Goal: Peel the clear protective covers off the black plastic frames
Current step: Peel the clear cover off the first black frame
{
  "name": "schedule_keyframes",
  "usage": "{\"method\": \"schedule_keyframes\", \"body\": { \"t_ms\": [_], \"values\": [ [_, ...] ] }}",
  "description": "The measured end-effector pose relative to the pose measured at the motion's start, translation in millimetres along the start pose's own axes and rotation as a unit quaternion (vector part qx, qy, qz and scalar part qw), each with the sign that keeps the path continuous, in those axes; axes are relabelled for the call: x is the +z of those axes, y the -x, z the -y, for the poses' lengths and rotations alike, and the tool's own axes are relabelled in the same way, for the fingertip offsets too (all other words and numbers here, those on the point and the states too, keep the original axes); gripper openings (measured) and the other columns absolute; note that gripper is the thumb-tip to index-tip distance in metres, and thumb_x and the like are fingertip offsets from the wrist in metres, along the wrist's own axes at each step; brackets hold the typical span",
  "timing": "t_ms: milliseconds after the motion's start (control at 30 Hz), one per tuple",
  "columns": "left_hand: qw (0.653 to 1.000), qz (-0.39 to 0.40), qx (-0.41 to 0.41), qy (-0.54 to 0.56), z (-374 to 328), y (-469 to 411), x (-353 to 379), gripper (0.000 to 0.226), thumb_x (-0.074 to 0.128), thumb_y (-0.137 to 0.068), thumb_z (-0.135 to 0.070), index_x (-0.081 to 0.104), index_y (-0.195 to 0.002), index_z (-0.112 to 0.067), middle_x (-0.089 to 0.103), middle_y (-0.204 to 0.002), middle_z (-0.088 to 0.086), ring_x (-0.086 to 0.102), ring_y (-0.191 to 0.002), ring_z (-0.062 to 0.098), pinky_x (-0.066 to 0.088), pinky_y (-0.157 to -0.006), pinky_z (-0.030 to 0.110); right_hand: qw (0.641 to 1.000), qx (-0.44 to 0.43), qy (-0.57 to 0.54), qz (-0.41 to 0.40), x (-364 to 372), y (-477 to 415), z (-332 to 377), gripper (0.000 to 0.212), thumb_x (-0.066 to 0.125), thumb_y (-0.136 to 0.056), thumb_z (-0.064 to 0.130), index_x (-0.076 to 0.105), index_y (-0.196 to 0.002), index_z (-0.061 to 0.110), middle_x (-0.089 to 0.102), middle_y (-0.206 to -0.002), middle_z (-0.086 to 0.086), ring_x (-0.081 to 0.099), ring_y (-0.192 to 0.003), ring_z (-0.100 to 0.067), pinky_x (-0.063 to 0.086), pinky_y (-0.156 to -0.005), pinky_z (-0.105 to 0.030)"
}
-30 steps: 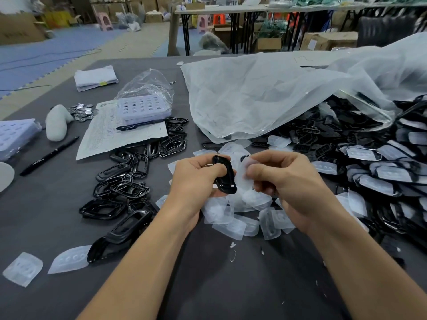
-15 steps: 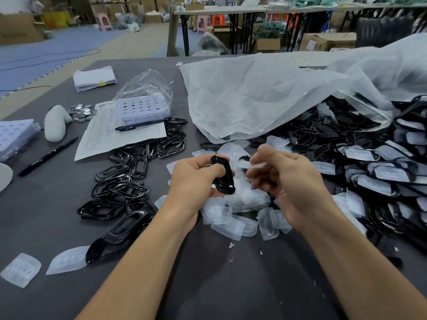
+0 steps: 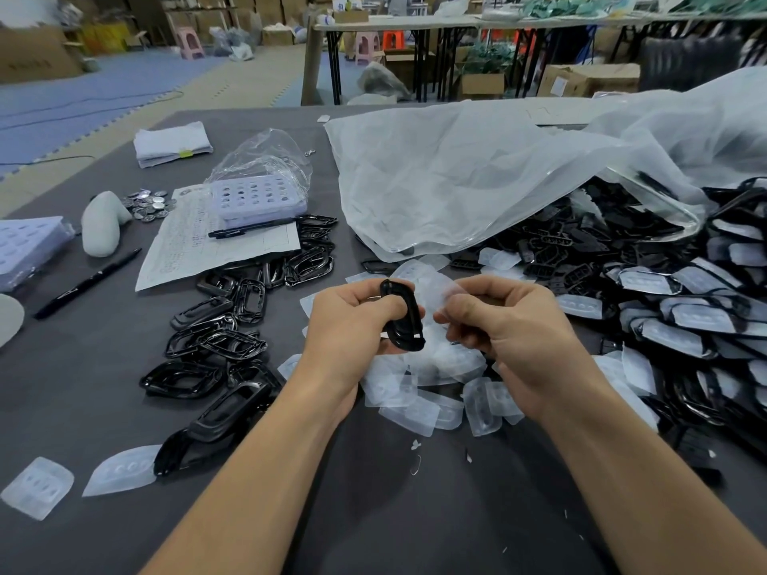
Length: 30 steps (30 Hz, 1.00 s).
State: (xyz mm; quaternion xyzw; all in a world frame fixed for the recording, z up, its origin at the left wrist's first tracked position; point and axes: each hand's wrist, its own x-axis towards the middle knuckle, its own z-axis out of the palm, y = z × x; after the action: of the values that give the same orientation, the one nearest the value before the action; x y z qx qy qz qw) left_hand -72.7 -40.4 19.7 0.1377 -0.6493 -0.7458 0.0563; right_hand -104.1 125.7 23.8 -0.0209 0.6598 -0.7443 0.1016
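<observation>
Grey table (image 3: 103, 408) is carrying the whole job. A large clear plastic bag (image 3: 477, 180) is lying crumpled across its far right, spilling the unpeeled heap (image 3: 685, 309) of black frames with covers on them. The peeled frames (image 3: 216, 342) are sitting bare on the left, and the discarded covers (image 3: 423, 392) are lying in the middle, directly under the hands.

Hands are working close together above that middle pile, not touching each other. Left hand (image 3: 352, 325) is gripping the black frame (image 3: 404, 321) edge-on, fingers wrapped round it, thumb across its side. Right hand (image 3: 514, 329) is curling thumb and forefinger on what looks like the clear cover (image 3: 442, 290); it is blurred, so the pinch is judged, not certain.

Step in hand, as I am reading it: the peel itself, with the cover coming away from the frame's upper end. Whether it is fully free I cannot tell.

Next move is calling for a steady pull away from the frame while the left hand is bracing it. After that, cover onto the middle pile, frame to the left, fresh piece from the right.
</observation>
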Motion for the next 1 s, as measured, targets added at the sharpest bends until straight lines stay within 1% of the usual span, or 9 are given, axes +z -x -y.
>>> {"method": "schedule_keyframes", "body": {
  "t_ms": [100, 200, 300, 433, 600, 700, 767, 867, 1000],
  "values": [
    [1.000, -0.009, 0.004, 0.004, -0.9, 0.3, 0.6, 0.025, 0.062, -0.091, 0.005, 0.080, -0.090, -0.011, 0.079, -0.082, 0.013, 0.076, -0.071, 0.015, 0.055, -0.053, 0.021, 1.000, -0.012, 0.018, -0.020, -0.4, 0.7, 0.7, 0.005, 0.081, -0.084, 0.007, 0.077, -0.085, 0.004, 0.074, -0.071, -0.012, 0.054, -0.052, -0.012, 0.044, -0.049, -0.018],
    [1.000, -0.025, 0.008, 0.013, -1.7, -1.0, -0.4, 0.024, 0.062, -0.090, 0.006, 0.080, -0.090, -0.010, 0.079, -0.081, 0.014, 0.075, -0.070, 0.015, 0.056, -0.053, 0.023, 0.999, -0.024, 0.025, -0.036, 1.2, 2.6, 1.7, 0.014, 0.085, -0.078, 0.013, 0.075, -0.074, 0.005, 0.070, -0.061, -0.010, 0.052, -0.045, -0.010, 0.044, -0.048, -0.017],
    [1.000, -0.026, 0.009, 0.014, -2.1, -1.7, -1.0, 0.024, 0.062, -0.090, 0.005, 0.080, -0.091, -0.010, 0.079, -0.081, 0.014, 0.075, -0.071, 0.016, 0.056, -0.053, 0.023, 0.998, -0.025, 0.046, -0.043, 3.4, 3.3, 1.5, 0.015, 0.086, -0.079, 0.009, 0.074, -0.070, 0.009, 0.067, -0.058, -0.007, 0.055, -0.047, -0.009, 0.045, -0.048, -0.017],
    [1.000, -0.018, 0.011, 0.002, -0.7, 0.3, -1.5, 0.027, 0.063, -0.089, 0.004, 0.082, -0.084, -0.014, 0.079, -0.081, 0.014, 0.075, -0.072, 0.018, 0.056, -0.055, 0.023, 0.994, -0.036, 0.065, -0.079, 5.7, 1.8, -1.4, 0.013, 0.083, -0.083, 0.009, 0.077, -0.074, 0.014, 0.070, -0.061, -0.001, 0.058, -0.049, -0.006, 0.047, -0.051, -0.015],
    [1.000, -0.007, 0.018, -0.017, 0.6, 1.1, 0.0, 0.023, 0.065, -0.089, 0.004, 0.081, -0.087, -0.012, 0.078, -0.078, 0.013, 0.074, -0.069, 0.017, 0.056, -0.055, 0.025, 0.993, -0.049, 0.072, -0.081, 7.0, 2.6, -2.7, 0.009, 0.084, -0.082, 0.010, 0.079, -0.076, 0.014, 0.077, -0.076, -0.008, 0.068, -0.066, -0.011, 0.056, -0.062, -0.017],
    [1.000, -0.003, 0.019, -0.022, 1.6, 1.3, -0.2, 0.022, 0.065, -0.089, 0.003, 0.081, -0.088, -0.012, 0.078, -0.078, 0.013, 0.074, -0.070, 0.017, 0.057, -0.056, 0.026, 0.996, -0.026, 0.063, -0.062, 7.2, 4.1, -2.0, 0.007, 0.081, -0.083, 0.010, 0.078, -0.077, 0.012, 0.073, -0.069, -0.002, 0.064, -0.063, -0.007, 0.053, -0.059, -0.017],
    [1.000, -0.002, 0.019, -0.023, 1.9, 1.5, -0.8, 0.021, 0.065, -0.090, 0.003, 0.080, -0.090, -0.012, 0.079, -0.079, 0.013, 0.075, -0.071, 0.017, 0.057, -0.056, 0.026, 0.998, -0.009, 0.041, -0.045, 6.9, 5.6, 0.6, 0.008, 0.079, -0.083, 0.011, 0.077, -0.075, 0.011, 0.068, -0.065, 0.004, 0.057, -0.055, -0.002, 0.048, -0.054, -0.015],
    [1.000, -0.001, 0.018, -0.025, 1.9, 1.3, -1.4, 0.022, 0.064, -0.090, 0.003, 0.080, -0.091, -0.012, 0.079, -0.080, 0.013, 0.076, -0.074, 0.018, 0.057, -0.057, 0.026, 1.000, -0.010, -0.003, -0.020, 6.5, 7.0, 3.5, 0.018, 0.080, -0.084, 0.010, 0.071, -0.068, 0.013, 0.060, -0.055, 0.008, 0.049, -0.045, 0.000, 0.042, -0.047, -0.011],
    [1.000, 0.004, 0.014, -0.021, 1.5, 1.5, -0.7, 0.027, 0.065, -0.090, 0.003, 0.081, -0.083, -0.017, 0.079, -0.080, 0.013, 0.077, -0.076, 0.019, 0.058, -0.057, 0.026, 0.999, -0.025, -0.021, -0.002, 8.4, 8.8, 5.1, 0.033, 0.083, -0.079, 0.013, 0.058, -0.059, 0.017, 0.046, -0.050, 0.005, 0.039, -0.046, -0.006, 0.038, -0.048, -0.014]
  ]
}}
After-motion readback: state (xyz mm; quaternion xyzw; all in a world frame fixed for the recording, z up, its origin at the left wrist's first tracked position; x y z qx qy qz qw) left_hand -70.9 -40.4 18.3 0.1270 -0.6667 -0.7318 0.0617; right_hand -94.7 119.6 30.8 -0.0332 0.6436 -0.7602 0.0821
